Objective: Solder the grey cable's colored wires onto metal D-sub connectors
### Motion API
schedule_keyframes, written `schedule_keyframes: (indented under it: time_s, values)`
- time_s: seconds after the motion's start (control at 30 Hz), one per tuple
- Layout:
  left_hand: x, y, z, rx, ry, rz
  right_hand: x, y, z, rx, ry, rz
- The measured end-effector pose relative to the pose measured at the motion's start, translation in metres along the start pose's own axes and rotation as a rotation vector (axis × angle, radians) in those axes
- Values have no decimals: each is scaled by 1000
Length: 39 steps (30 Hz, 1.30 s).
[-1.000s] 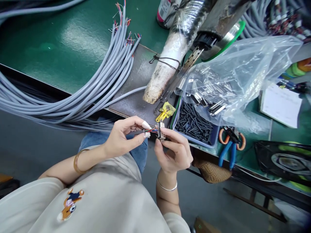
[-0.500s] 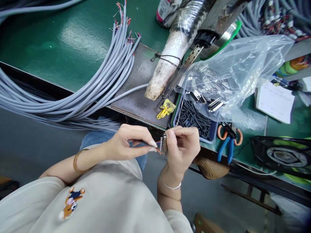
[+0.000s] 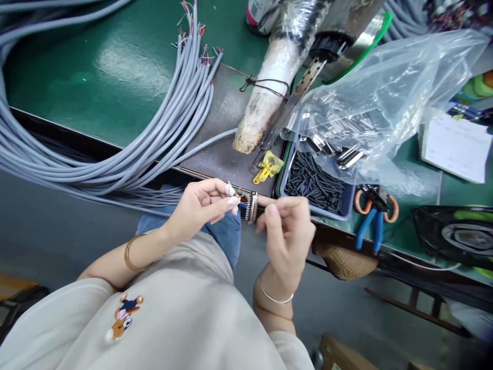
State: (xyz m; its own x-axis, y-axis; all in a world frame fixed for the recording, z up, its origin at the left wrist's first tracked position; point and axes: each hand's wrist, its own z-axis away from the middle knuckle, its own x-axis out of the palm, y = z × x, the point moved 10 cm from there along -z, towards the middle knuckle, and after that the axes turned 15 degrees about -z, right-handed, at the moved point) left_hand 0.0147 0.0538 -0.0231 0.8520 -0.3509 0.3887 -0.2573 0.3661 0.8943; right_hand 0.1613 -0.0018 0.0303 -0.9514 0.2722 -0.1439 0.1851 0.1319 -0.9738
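Note:
My left hand (image 3: pixel 202 205) pinches the thin coloured wires (image 3: pixel 241 198) at the stripped end of a grey cable, just in front of the bench edge. My right hand (image 3: pixel 287 228) is closed on a small metal connector (image 3: pixel 252 206) that those wires run into. Both hands meet above my lap, fingertips almost touching. The cable's grey sheath is mostly hidden behind my left fingers.
A thick bundle of grey cables (image 3: pixel 127 154) curves over the green bench (image 3: pixel 115 61). A blue tray of black sleeves (image 3: pixel 314 182), a clear bag of connectors (image 3: pixel 370 118), blue-handled pliers (image 3: pixel 372 218), a yellow clip (image 3: pixel 267 168) and a wrapped soldering iron holder (image 3: pixel 269 97) lie nearby.
Both hands rose slightly toward the bench edge. The connector turned in my right hand, and my left fingers shifted along the wires closer to it.

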Motion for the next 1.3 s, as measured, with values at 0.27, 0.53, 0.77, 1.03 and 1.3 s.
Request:
schedule_keyframes:
  time_s: [0.27, 0.53, 0.77, 1.03, 1.3]
  values:
    - [29, 53, 23, 653, -145, -616, 13, 12, -12, 152, -160, -347]
    - [10, 19, -3, 174, 38, -400, -23, -22, -19, -185, 232, -17]
    - [3, -2, -11, -41, 63, -294, -36, -58, 11, -527, 369, 68]
    - [6, -2, -11, -68, 45, -249, -4, -13, -18, -133, -13, 137]
    - [6, -3, -10, -43, 43, -332, 6, -20, -18, -212, -84, 229]
